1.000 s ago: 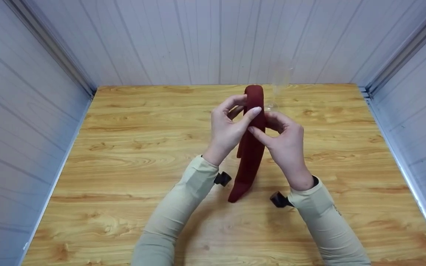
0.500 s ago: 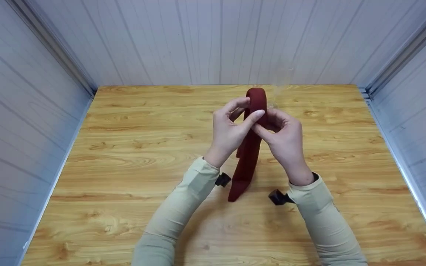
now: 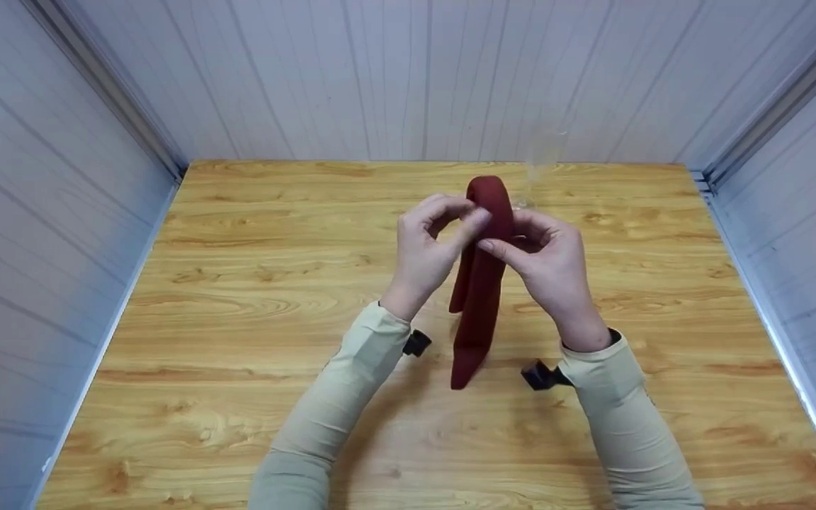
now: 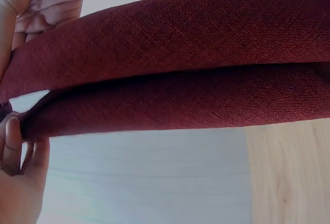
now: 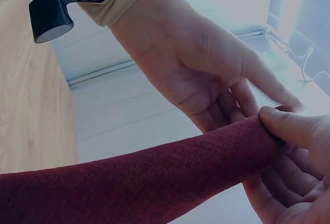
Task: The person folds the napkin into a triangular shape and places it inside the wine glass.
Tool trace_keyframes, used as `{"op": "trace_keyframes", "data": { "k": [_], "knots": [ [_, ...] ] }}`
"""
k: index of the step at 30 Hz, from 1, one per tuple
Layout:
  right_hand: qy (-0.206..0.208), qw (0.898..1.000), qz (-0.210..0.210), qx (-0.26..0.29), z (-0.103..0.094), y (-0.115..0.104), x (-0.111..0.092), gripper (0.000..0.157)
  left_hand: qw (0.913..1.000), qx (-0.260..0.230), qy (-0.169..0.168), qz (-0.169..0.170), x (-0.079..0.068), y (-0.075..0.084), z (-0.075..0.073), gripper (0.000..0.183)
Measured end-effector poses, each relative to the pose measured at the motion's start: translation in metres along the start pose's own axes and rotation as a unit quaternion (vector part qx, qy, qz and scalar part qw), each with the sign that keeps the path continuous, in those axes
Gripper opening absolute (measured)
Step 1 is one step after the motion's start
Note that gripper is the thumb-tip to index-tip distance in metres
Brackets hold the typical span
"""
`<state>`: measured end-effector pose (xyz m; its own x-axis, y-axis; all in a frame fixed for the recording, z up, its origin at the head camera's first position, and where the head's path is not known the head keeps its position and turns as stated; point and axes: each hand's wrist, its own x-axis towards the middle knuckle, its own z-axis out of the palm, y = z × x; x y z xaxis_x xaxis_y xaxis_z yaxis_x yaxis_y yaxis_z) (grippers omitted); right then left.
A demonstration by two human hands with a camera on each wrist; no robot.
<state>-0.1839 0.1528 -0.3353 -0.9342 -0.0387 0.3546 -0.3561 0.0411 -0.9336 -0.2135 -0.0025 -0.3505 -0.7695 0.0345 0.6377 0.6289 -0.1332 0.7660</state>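
A dark red cloth (image 3: 477, 297), folded into a long narrow strip, is held up over the table in both hands. Its upper part bends over into a loop, and two layers hang down, one longer than the other. My left hand (image 3: 423, 248) pinches the strip just below the bend, thumb on the near side. Slightly lower on the other edge, my right hand (image 3: 553, 269) pinches it between thumb and fingers. The left wrist view shows the two cloth layers (image 4: 170, 33) with a narrow gap between them. Some fingertips are hidden behind the cloth.
A clear stemmed glass (image 3: 544, 157), hard to make out, stands behind the hands near the table's back edge. Pale panel walls (image 3: 309, 85) enclose the wooden table (image 3: 252, 255) at the back and sides. Small black wrist cameras (image 3: 539, 375) jut inward from the sleeves.
The bent top of the cloth has come down a little, and its lower end has swung right. My left hand has shifted slightly left. Both hands keep their hold.
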Motion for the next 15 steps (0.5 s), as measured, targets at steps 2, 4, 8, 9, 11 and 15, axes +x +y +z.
{"op": "trace_keyframes", "data": {
  "k": [2, 4, 8, 9, 11, 15],
  "knots": [
    [-0.012, 1.000, -0.002, 0.015, -0.003, 0.005, 0.001, 0.023, 0.9999, -0.013, -0.004, -0.003, 0.001, -0.001, -0.003, 0.009],
    [-0.024, 1.000, -0.001, 0.017, -0.006, 0.009, 0.002, 0.023, 0.9998, -0.016, -0.013, -0.008, 0.002, -0.006, -0.007, 0.015],
    [-0.047, 0.999, -0.005, 0.000, -0.012, 0.021, 0.003, 0.023, 0.9991, 0.008, -0.037, -0.016, 0.005, -0.013, -0.011, 0.040],
    [-0.052, 0.999, -0.005, -0.002, -0.012, 0.021, 0.003, 0.023, 0.9989, 0.020, -0.040, -0.014, 0.006, -0.013, -0.012, 0.041],
    [-0.059, 0.998, -0.009, -0.003, -0.012, 0.024, 0.002, 0.024, 0.9983, 0.045, -0.038, 0.003, 0.007, -0.008, -0.012, 0.037],
    [-0.085, 0.996, -0.001, 0.013, -0.012, 0.024, -0.002, 0.025, 0.9962, 0.076, -0.015, 0.039, 0.010, 0.001, -0.011, 0.025]
  ]
}}
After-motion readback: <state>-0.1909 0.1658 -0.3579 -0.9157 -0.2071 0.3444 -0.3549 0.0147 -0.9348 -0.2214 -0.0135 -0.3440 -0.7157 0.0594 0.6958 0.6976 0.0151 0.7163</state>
